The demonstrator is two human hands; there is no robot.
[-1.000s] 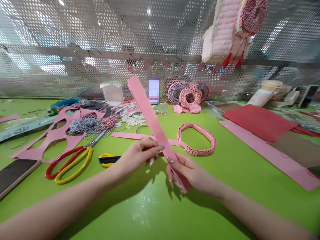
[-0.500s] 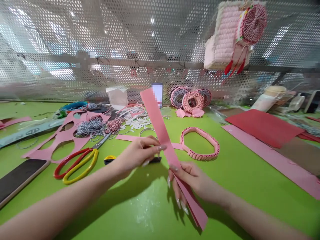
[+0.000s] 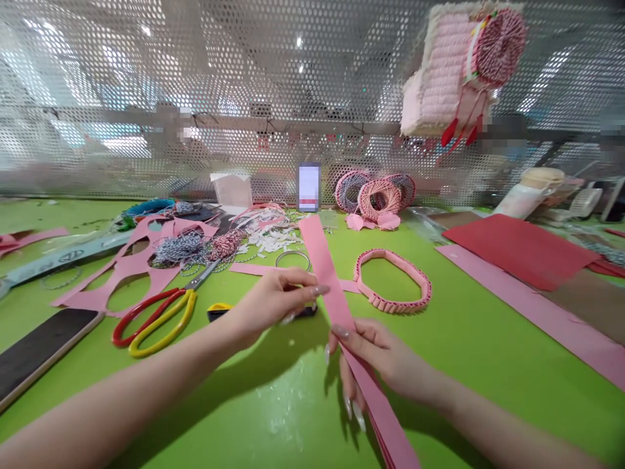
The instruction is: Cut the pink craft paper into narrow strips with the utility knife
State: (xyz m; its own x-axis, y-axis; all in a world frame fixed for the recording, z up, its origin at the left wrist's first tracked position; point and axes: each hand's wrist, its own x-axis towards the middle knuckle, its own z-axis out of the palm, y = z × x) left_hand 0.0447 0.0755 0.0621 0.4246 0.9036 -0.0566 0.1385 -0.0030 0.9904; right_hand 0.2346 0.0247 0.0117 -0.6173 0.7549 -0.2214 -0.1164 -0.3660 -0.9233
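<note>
1. Head view, the hands: both bare hands hold one long pink paper strip (image 3: 325, 260) above the green worktop (image 3: 463, 339). The strip runs from its far end near the middle of the worktop, between the hands, down to the lower edge of the picture.
2. The left hand (image 3: 273, 303) has its grip closed on the left edge of the strip, pinching it between thumb and fingertips at about the middle of its length.
3. The right hand (image 3: 385, 358) grasps the same strip a little lower. The thumb lies on top and the long-nailed fingers are under it.
4. Near the left hand: a yellow and black utility knife (image 3: 219, 311) lies just beside the wrist, partly hidden by the hand. Scissors (image 3: 156, 312) with one red and one yellow handle lie further left. A thin metal ring (image 3: 293, 259) lies just behind the hand.
5. To the right of the strip lies a pleated pink paper ring (image 3: 393, 277), flat on the worktop.
6. Further left are bundles of twisted twine (image 3: 195, 247), a pink sheet with oval holes cut out (image 3: 122, 273) and a dark flat slab (image 3: 43, 339).
7. On the right side lie a red sheet (image 3: 517, 247) and another long pink band (image 3: 537, 312).
8. At the back stands a perforated metal screen (image 3: 146, 98). Woven round discs (image 3: 375, 192) lean against it, and a pink ornament (image 3: 454, 71) hangs above them.
9. Writing: a small card (image 3: 309, 187) at the back is blurred, and no word or brand can be read anywhere.
</note>
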